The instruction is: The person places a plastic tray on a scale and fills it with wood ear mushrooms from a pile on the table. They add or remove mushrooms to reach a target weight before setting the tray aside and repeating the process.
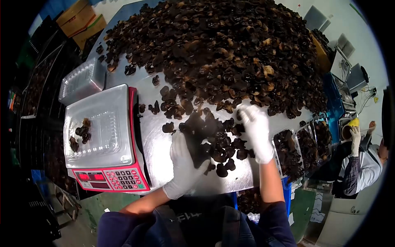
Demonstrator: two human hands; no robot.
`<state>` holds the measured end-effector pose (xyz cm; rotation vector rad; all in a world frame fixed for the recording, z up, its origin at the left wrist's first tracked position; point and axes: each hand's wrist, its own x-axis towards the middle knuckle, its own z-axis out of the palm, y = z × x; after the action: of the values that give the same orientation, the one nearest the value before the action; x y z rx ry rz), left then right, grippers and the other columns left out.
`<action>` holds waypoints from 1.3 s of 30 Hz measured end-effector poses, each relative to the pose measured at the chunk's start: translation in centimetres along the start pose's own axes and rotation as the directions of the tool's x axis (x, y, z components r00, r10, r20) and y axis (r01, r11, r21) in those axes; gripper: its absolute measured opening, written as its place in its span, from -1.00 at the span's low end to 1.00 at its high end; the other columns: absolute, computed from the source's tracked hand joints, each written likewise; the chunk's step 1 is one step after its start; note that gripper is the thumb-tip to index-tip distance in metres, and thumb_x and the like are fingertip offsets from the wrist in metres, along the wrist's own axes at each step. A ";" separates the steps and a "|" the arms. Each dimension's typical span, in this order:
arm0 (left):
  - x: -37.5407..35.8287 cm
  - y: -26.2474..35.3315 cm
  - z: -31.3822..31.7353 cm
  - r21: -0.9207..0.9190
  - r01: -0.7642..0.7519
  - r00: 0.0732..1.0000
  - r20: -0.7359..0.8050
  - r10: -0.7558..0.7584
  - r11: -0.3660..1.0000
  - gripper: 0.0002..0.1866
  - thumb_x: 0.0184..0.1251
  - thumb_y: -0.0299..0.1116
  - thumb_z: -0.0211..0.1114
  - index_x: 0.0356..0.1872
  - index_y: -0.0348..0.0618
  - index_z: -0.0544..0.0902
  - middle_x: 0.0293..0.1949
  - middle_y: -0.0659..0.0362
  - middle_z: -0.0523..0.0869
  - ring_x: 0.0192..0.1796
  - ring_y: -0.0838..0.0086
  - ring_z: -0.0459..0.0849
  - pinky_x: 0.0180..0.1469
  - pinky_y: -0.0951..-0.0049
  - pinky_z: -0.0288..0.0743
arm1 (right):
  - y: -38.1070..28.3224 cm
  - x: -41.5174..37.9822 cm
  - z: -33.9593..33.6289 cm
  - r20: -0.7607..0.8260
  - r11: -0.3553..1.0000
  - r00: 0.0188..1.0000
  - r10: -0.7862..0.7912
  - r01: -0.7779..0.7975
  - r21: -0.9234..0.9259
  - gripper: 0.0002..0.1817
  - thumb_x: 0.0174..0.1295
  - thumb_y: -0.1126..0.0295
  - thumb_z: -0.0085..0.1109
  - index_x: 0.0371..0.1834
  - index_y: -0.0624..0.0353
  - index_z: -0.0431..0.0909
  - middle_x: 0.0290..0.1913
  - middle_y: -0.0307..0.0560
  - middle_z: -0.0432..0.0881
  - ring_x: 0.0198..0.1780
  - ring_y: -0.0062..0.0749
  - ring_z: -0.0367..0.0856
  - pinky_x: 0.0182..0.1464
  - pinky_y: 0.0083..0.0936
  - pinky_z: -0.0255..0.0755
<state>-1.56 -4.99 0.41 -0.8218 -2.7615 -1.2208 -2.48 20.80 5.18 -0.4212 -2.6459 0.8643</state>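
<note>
A loose cluster of dark wood ear mushrooms [222, 148] lies on the shiny metal table [158, 164] between my white-gloved hands. My left hand [181, 166] is open at the left of the cluster, fingers stretched out together and thumb apart. On its right side, my right hand [256, 133] has bent fingers, with a dark mushroom piece at the fingertips. To the left stands a red-edged digital scale [133, 123]. A clear plastic tray [109, 142] on its plate holds a few mushroom pieces. Blurred dark pieces lie just beyond my left fingers.
A big heap of wood ear mushrooms [230, 53] covers the table's far side. Stacked clear trays [82, 80] stand behind the scale. Filled trays [288, 152] line the right edge. Cardboard boxes [78, 20] are at back left; a gloved co-worker [364, 168] is at far right.
</note>
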 end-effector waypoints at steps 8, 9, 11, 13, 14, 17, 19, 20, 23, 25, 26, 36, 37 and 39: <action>0.2 -0.2 0.1 0.032 -0.016 1.000 -0.013 0.017 0.999 0.14 0.07 -0.10 0.49 0.47 -0.58 -0.05 0.45 -0.40 0.07 0.52 -0.27 0.03 0.52 -0.07 -0.05 | 5.0 4.0 1.4 0.074 0.892 0.997 0.031 0.005 -0.451 -0.84 0.21 0.32 0.27 -0.33 0.19 0.63 -0.29 0.08 0.68 -0.23 -0.01 0.68 -0.15 -0.21 0.55; 0.1 -0.3 0.2 0.049 -0.027 0.999 -0.025 0.028 0.998 0.14 0.08 -0.08 0.48 0.46 -0.58 -0.03 0.45 -0.40 0.09 0.51 -0.27 0.06 0.52 -0.08 -0.04 | 5.0 3.6 1.1 0.076 0.892 0.997 0.032 0.007 -0.453 -0.84 0.21 0.32 0.27 -0.33 0.19 0.63 -0.29 0.08 0.68 -0.23 -0.01 0.68 -0.15 -0.21 0.55; 0.0 -0.5 0.5 0.047 -0.033 0.999 -0.035 0.035 0.998 0.13 0.07 -0.08 0.48 0.46 -0.59 -0.02 0.44 -0.40 0.10 0.49 -0.27 0.08 0.51 -0.09 -0.02 | 5.1 2.2 0.0 -0.019 0.906 0.998 -0.061 0.048 -0.421 -0.85 0.20 0.33 0.27 -0.35 0.18 0.62 -0.35 0.07 0.66 -0.31 -0.01 0.66 -0.22 -0.23 0.53; 0.0 -0.5 0.4 0.043 -0.037 0.998 -0.045 0.039 0.998 0.13 0.07 -0.08 0.48 0.46 -0.59 -0.01 0.43 -0.40 0.12 0.48 -0.27 0.10 0.50 -0.09 -0.01 | 4.6 -0.5 -1.7 -0.127 0.928 0.987 -0.101 0.047 -0.369 -0.87 0.20 0.36 0.27 -0.36 0.19 0.62 -0.43 0.01 0.64 -0.42 -0.12 0.61 -0.29 -0.30 0.50; 0.1 -0.4 0.3 0.022 -0.020 0.999 -0.046 0.021 1.000 0.14 0.02 -0.12 0.51 0.46 -0.56 0.00 0.43 -0.38 0.13 0.50 -0.26 0.09 0.51 -0.09 -0.03 | 4.4 -2.5 -3.0 -0.183 0.942 0.978 -0.096 0.030 -0.334 -0.88 0.22 0.38 0.27 -0.36 0.20 0.62 -0.48 -0.04 0.63 -0.50 -0.23 0.57 -0.33 -0.36 0.47; 0.2 -0.3 0.9 -0.008 -0.001 0.998 -0.065 0.000 1.000 0.15 -0.04 -0.18 0.54 0.47 -0.54 0.01 0.44 -0.37 0.13 0.51 -0.24 0.07 0.51 -0.10 -0.04 | 5.1 -5.5 -6.1 0.064 0.951 0.962 0.264 -0.249 -0.184 -0.81 0.15 0.32 0.38 -0.27 0.20 0.69 -0.37 0.04 0.69 -0.31 -0.16 0.71 -0.19 -0.36 0.55; 0.1 -0.2 0.9 -0.014 0.013 0.999 -0.042 -0.013 1.000 0.15 -0.04 -0.22 0.55 0.47 -0.53 0.01 0.45 -0.36 0.12 0.52 -0.24 0.07 0.52 -0.11 -0.05 | 3.3 -4.0 -5.1 -0.045 0.978 0.986 0.163 -0.168 -0.126 -0.83 0.19 0.35 0.34 -0.24 0.19 0.69 -0.32 0.06 0.68 -0.28 -0.13 0.70 -0.18 -0.35 0.55; 0.2 -0.1 0.8 -0.009 0.006 0.999 -0.043 -0.006 1.000 0.15 -0.04 -0.22 0.55 0.47 -0.53 0.01 0.45 -0.36 0.12 0.52 -0.24 0.07 0.52 -0.11 -0.05 | 3.0 -2.8 -3.9 -0.132 0.997 0.991 0.038 -0.047 -0.066 -0.84 0.19 0.35 0.32 -0.23 0.19 0.69 -0.27 0.07 0.67 -0.25 -0.12 0.70 -0.17 -0.34 0.54; 0.1 -0.3 0.7 -0.017 -0.005 0.998 -0.063 0.004 1.000 0.14 0.00 -0.18 0.54 0.47 -0.54 0.00 0.44 -0.36 0.12 0.52 -0.25 0.06 0.52 -0.11 -0.05 | 0.6 2.6 -0.4 -0.156 0.960 0.975 -0.159 0.116 -0.254 -0.78 0.14 0.37 0.37 -0.19 0.23 0.68 -0.14 -0.02 0.66 -0.11 -0.22 0.65 -0.08 -0.38 0.48; 0.0 -0.6 0.8 -0.025 -0.020 0.994 -0.104 0.018 0.999 0.09 0.09 -0.17 0.47 0.48 -0.54 -0.01 0.46 -0.36 0.10 0.50 -0.23 0.09 0.53 -0.04 -0.04 | 1.1 5.2 2.7 -0.160 0.883 0.955 -0.248 0.155 -0.443 -0.79 0.07 0.37 0.37 -0.24 0.18 0.68 -0.18 -0.01 0.63 -0.08 -0.07 0.61 -0.03 -0.24 0.45; -0.1 -0.6 0.9 -0.027 -0.028 0.994 -0.103 0.025 0.999 0.09 0.09 -0.17 0.47 0.48 -0.54 -0.01 0.46 -0.36 0.10 0.50 -0.23 0.09 0.53 -0.04 -0.04 | 1.6 6.1 3.5 -0.153 0.861 0.958 -0.243 0.140 -0.489 -0.81 0.05 0.37 0.35 -0.27 0.15 0.69 -0.21 -0.02 0.61 -0.09 -0.04 0.58 -0.04 -0.19 0.43; -0.2 -0.3 -0.4 -0.165 0.005 0.998 -0.064 -0.016 0.986 0.10 0.04 -0.35 0.44 0.52 -0.46 -0.10 0.51 -0.35 -0.01 0.58 -0.20 -0.10 0.58 -0.02 -0.27 | -0.3 -5.4 -3.0 0.047 0.972 0.992 -0.120 0.127 -0.195 -0.15 0.19 -0.13 0.29 0.38 0.28 0.34 0.32 0.21 0.43 0.33 0.05 0.37 0.37 -0.13 0.25; -0.4 -0.5 -0.6 -0.183 0.035 0.999 -0.027 -0.041 0.983 0.14 0.03 -0.37 0.46 0.52 -0.46 -0.14 0.53 -0.33 -0.06 0.59 -0.17 -0.14 0.59 0.00 -0.30 | -2.0 -7.9 -4.4 0.138 0.987 0.989 0.050 -0.028 -0.157 0.02 0.05 -0.20 0.38 0.50 0.13 0.21 0.47 0.26 0.21 0.48 0.15 0.18 0.43 0.01 0.18; 0.0 0.2 -1.7 -0.253 0.170 0.984 0.095 -0.151 0.952 0.23 -0.03 -0.40 0.52 0.53 -0.48 -0.23 0.55 -0.30 -0.18 0.61 -0.11 -0.22 0.60 0.04 -0.35 | 1.0 -12.1 -2.0 0.188 0.965 0.982 0.035 0.016 -0.263 0.29 -0.18 -0.26 0.50 0.58 0.13 0.05 0.55 0.30 0.04 0.56 0.26 0.00 0.49 0.17 0.01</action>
<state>-1.79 -6.05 1.75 -0.6783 -2.8133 -1.6434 9.36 18.10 3.56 -0.4339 -2.9531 0.5801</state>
